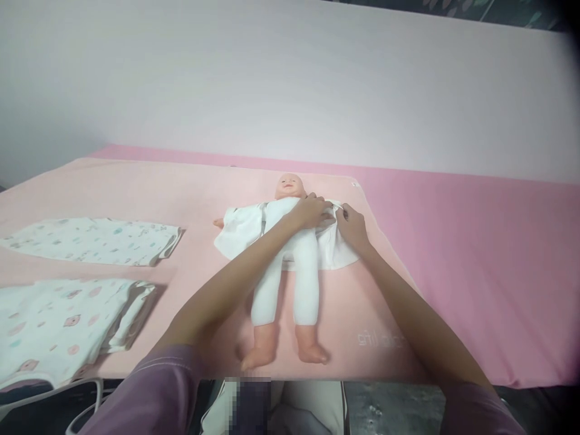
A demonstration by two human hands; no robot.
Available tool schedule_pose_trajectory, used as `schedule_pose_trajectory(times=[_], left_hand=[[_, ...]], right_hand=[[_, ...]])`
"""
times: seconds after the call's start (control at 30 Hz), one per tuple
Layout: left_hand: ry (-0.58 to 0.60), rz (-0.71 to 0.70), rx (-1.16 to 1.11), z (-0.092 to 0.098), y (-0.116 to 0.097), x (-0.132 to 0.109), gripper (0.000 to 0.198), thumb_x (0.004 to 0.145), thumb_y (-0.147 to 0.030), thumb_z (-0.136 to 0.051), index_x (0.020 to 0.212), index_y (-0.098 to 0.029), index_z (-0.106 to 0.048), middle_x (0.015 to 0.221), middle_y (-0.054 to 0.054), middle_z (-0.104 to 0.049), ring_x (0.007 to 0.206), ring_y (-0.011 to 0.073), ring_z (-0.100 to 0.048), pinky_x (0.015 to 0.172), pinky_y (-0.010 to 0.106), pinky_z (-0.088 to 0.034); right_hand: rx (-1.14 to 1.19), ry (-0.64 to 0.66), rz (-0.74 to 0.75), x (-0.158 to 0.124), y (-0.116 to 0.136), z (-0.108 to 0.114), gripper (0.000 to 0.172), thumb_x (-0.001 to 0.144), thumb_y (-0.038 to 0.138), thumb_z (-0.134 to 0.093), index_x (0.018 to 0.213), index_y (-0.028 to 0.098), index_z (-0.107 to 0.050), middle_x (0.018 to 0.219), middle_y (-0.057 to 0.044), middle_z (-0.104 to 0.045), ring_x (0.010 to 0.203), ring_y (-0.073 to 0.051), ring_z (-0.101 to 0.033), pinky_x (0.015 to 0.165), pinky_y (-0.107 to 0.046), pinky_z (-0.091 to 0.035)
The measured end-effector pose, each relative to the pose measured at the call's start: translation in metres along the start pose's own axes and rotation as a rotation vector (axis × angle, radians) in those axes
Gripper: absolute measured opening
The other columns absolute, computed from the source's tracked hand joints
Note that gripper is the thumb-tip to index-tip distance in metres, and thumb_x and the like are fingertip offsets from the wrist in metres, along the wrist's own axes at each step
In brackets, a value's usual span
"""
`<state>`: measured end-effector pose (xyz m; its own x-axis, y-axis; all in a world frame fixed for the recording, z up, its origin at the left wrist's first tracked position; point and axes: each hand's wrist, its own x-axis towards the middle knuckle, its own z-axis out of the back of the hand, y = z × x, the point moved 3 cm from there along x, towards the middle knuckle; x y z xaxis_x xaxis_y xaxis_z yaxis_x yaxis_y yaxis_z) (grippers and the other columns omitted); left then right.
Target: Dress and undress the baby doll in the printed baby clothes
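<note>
The baby doll (pixel 290 254) lies on its back on a light pink mat (pixel 190 193), near the mat's far right corner. Its head points to the far edge and its bare feet point to the near edge. The doll wears white pants and a white top (pixel 240 226) that lies open, spread out on both sides of its body.

The left hand (pixel 312 211) rests on the doll's chest, fingers curled down on the white cloth. The right hand (pixel 351 226) is just beside it, on the doll's side nearer the mat's right edge. Its fingers are pinched tight on the edge of the top. The two hands almost touch.

The mat lies on a bed with a darker pink sheet (pixel 475 241), which shows past the mat's right edge and far edge.

Well apart from the doll, by the left edge of the mat, lie two folded baby clothes. One with small prints (pixel 95 241) is farther back. The other (pixel 58 323), with bigger pink shapes on it, is at the near left corner.
</note>
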<state>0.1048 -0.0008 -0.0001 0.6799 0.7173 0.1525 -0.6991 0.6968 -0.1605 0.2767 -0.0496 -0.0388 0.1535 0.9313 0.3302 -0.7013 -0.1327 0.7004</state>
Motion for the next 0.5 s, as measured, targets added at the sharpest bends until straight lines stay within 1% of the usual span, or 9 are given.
schedule_pose_trajectory(times=[0.1,0.17,0.2,0.27,0.33,0.37,0.43,0.47,0.5], left_hand=[[-0.024,-0.09,-0.104,-0.001,0.006,0.001,0.035,0.107,-0.027,-0.052,0.131,-0.017,-0.076,0.137,0.016,-0.074,0.126,0.0363,-0.064,0.113,0.05,-0.045],[-0.07,-0.104,-0.227,0.0,0.009,0.004,0.032,0.102,-0.019,-0.051,0.117,-0.017,-0.079,0.124,0.013,-0.079,0.113,0.0307,-0.07,0.105,0.042,-0.05],[-0.105,-0.056,-0.28,0.001,0.01,0.007,0.031,0.1,-0.016,-0.049,0.107,-0.016,-0.079,0.113,0.013,-0.08,0.104,0.0285,-0.071,0.098,0.04,-0.053],[-0.2,0.106,-0.343,0.003,0.011,0.011,0.031,0.098,-0.014,-0.046,0.091,-0.015,-0.076,0.096,0.013,-0.079,0.09,0.0265,-0.069,0.087,0.039,-0.054],[-0.319,0.217,-0.35,0.009,0.014,0.006,0.03,0.098,-0.013,-0.044,0.086,-0.016,-0.071,0.094,0.014,-0.077,0.091,0.0269,-0.069,0.09,0.04,-0.054],[-0.38,0.219,-0.34,0.015,0.018,-0.002,0.027,0.097,-0.013,-0.045,0.088,-0.016,-0.07,0.1,0.014,-0.077,0.097,0.0274,-0.069,0.096,0.042,-0.054],[-0.486,0.176,-0.299,0.029,0.034,-0.032,0.023,0.097,-0.015,-0.046,0.097,-0.018,-0.069,0.114,0.014,-0.075,0.111,0.0285,-0.066,0.11,0.044,-0.05],[-0.513,0.154,-0.268,0.037,0.049,-0.053,0.023,0.099,-0.017,-0.046,0.104,-0.019,-0.069,0.119,0.013,-0.074,0.117,0.029,-0.064,0.114,0.046,-0.047],[-0.505,0.152,-0.236,0.044,0.067,-0.076,0.025,0.1,-0.02,-0.046,0.11,-0.02,-0.069,0.122,0.013,-0.072,0.121,0.0301,-0.061,0.115,0.047,-0.047]], right_hand=[[-0.12,0.019,0.058,-0.004,0.007,0.005,0.032,0.104,0.034,-0.047,0.075,0.025,-0.039,0.067,0.001,-0.049,0.065,-0.019,-0.045,0.066,-0.031,-0.029],[-0.183,0.031,0.118,-0.003,0.017,0.001,0.032,0.105,0.033,-0.047,0.075,0.025,-0.042,0.067,-0.001,-0.052,0.066,-0.021,-0.047,0.067,-0.032,-0.028],[-0.206,0.044,0.155,-0.002,0.025,-0.004,0.03,0.105,0.032,-0.047,0.076,0.025,-0.045,0.069,-0.003,-0.056,0.068,-0.022,-0.05,0.067,-0.032,-0.029],[-0.245,0.072,0.215,0.001,0.041,-0.017,0.023,0.104,0.029,-0.05,0.083,0.024,-0.054,0.077,-0.007,-0.064,0.073,-0.024,-0.056,0.068,-0.033,-0.031],[-0.274,0.102,0.234,0.002,0.053,-0.024,0.019,0.104,0.029,-0.051,0.087,0.023,-0.058,0.082,-0.009,-0.068,0.075,-0.026,-0.058,0.069,-0.034,-0.034],[-0.278,0.119,0.246,0.001,0.054,-0.024,0.022,0.105,0.031,-0.05,0.086,0.023,-0.059,0.083,-0.009,-0.068,0.077,-0.026,-0.059,0.07,-0.034,-0.036],[-0.252,0.146,0.304,-0.007,0.049,-0.013,0.03,0.109,0.036,-0.046,0.086,0.024,-0.059,0.086,-0.009,-0.068,0.084,-0.027,-0.061,0.076,-0.036,-0.042],[-0.225,0.147,0.344,-0.014,0.042,-0.004,0.032,0.111,0.038,-0.044,0.089,0.024,-0.061,0.091,-0.01,-0.07,0.09,-0.028,-0.063,0.081,-0.037,-0.046],[-0.196,0.141,0.382,-0.021,0.032,0.007,0.031,0.111,0.04,-0.043,0.095,0.024,-0.064,0.099,-0.011,-0.071,0.099,-0.029,-0.063,0.088,-0.039,-0.048]])
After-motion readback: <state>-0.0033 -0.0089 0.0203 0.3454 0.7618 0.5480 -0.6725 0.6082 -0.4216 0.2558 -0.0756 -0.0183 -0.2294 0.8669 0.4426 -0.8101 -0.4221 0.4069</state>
